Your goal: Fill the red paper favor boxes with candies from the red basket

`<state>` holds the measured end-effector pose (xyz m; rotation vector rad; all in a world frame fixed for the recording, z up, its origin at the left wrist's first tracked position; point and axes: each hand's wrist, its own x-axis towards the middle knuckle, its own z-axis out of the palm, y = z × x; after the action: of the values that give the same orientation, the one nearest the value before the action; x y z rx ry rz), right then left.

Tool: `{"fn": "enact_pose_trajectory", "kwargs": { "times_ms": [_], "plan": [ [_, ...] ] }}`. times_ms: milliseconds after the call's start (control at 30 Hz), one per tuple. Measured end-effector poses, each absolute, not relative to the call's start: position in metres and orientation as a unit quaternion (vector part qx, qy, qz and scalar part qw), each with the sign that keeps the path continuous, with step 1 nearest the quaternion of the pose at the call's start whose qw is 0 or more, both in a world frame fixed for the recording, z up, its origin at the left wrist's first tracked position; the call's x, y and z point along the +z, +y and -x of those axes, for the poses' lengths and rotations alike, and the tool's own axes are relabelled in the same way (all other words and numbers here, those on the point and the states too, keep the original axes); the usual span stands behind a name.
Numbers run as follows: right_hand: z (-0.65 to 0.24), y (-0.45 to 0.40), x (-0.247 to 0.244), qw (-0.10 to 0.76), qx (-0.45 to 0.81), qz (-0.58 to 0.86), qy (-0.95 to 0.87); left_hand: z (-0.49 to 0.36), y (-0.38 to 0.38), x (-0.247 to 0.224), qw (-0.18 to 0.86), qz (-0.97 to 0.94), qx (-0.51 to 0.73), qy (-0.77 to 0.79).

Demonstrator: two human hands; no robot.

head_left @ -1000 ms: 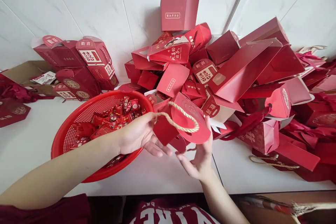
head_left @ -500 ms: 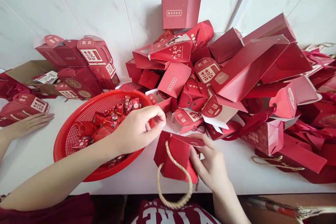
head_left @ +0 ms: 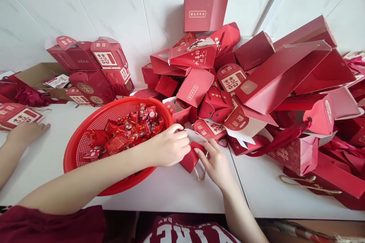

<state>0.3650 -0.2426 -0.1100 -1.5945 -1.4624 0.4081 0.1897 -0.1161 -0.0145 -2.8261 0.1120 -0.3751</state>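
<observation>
A small red box point(head_left: 188, 160) with a twisted rope handle point(head_left: 201, 174) is between my two hands, over the white table in front of me. My right hand point(head_left: 215, 163) grips its right side, thumb in front. My left hand point(head_left: 169, 146) is closed at the box's upper left edge, near a pale inner flap; its fingertips are pinched together there. Under my left forearm stands a red perforated basket point(head_left: 71, 152) with several red wrapped candies point(head_left: 118, 142) in it.
A heap of red boxes point(head_left: 196, 87) covers the back and right of the white table point(head_left: 171, 193). Stacked boxes point(head_left: 92, 85) and an open carton point(head_left: 37, 76) stand back left. Another person's hand point(head_left: 27, 133) rests by a red box point(head_left: 21, 115) at far left.
The box has turned and moved up between my hands, so its rope handle now hangs small below. My left hand has come to its edge. The other person's hand and box have shifted left.
</observation>
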Motion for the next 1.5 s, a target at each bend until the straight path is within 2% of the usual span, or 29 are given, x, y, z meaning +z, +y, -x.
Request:
{"fn": "enact_pose_trajectory", "kwargs": {
  "times_ms": [133,533,900,1233,1367,1500],
  "plan": [
    [-0.372,-0.244,-0.117,0.502,0.212,0.603,-0.583,-0.188,-0.110,-0.015,0.149,0.983,-0.100,-0.019],
    [-0.391,-0.251,-0.120,0.501,0.270,0.535,-0.624,-0.186,-0.099,-0.024,-0.053,0.986,-0.076,-0.135],
    [-0.394,-0.248,-0.126,0.542,0.162,0.558,-0.606,-0.177,-0.089,-0.005,-0.175,0.976,0.034,-0.123],
    [-0.396,-0.250,-0.134,0.526,0.031,0.551,-0.647,-0.174,-0.087,-0.009,-0.157,0.981,0.011,-0.114],
    [-0.392,-0.247,-0.136,0.526,-0.030,0.554,-0.644,-0.174,-0.091,-0.007,-0.104,0.992,-0.055,-0.041],
    [-0.391,-0.246,-0.136,0.519,-0.023,0.567,-0.640,-0.178,-0.100,-0.012,-0.038,0.989,-0.129,0.067]
  ]
}}
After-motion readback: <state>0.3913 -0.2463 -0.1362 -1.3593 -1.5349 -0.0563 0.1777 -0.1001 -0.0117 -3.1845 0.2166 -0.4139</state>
